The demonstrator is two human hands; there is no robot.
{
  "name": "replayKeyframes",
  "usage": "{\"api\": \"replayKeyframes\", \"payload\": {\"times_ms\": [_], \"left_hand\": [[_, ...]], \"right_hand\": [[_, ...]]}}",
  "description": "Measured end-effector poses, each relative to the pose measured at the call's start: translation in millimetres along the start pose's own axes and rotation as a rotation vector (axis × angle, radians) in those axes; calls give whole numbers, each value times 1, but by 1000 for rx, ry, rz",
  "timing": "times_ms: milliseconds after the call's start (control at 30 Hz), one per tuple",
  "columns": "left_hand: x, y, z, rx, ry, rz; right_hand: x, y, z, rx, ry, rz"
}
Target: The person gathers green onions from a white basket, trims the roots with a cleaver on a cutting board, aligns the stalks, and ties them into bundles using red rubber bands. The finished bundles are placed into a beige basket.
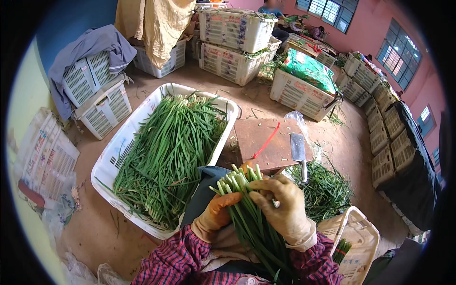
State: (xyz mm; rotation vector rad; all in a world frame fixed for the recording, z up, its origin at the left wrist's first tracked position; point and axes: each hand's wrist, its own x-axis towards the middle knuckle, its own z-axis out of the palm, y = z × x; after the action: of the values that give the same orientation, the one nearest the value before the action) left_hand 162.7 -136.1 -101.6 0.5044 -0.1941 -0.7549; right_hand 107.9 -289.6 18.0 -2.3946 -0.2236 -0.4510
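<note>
My left hand (217, 215), in an orange and cream glove, is closed around a bunch of garlic chives (245, 210). The pale stem ends point away from me and the green leaves hang over my lap. My right hand (281, 206), in a cream rubber glove, has bent fingers against the right side of the stems. Whether it grips any stalk is hard to tell. Beyond the bunch stands a brown board (262, 139), carrying a red tie strip (267, 139) and a cleaver (298, 148) whose handle overhangs the near edge.
At left, a white plastic crate (103, 156) holds a large heap of chives (171, 139). Loose leaves (326, 192) lie right of the board. A crate (359, 235) at lower right contains a tied bundle (342, 249). Stacked crates (228, 62) and a person (272, 12) are farther back.
</note>
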Motion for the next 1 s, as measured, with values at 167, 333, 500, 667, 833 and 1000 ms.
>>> {"api": "replayKeyframes", "payload": {"times_ms": [167, 333, 500, 667, 833, 1000], "left_hand": [[-1, -13, -20, 13, 35, 62], [0, -10, -11, 21, -14, 25], [-2, 4, 19, 27, 10, 46], [-4, -5, -9, 10, 17, 15], [-4, 3, 6, 20, 10, -13], [-2, -4, -5, 24, 52, -9]], "right_hand": [[13, 4, 9, 66, -185, 169], [16, 18, 6, -18, -194, 23], [29, 3, 4, -297, -210, -166], [42, 17, 2, -70, -303, -163], [49, 41, 7, 662, -254, 173], [52, 71, 2, 1169, -87, 441]]}}
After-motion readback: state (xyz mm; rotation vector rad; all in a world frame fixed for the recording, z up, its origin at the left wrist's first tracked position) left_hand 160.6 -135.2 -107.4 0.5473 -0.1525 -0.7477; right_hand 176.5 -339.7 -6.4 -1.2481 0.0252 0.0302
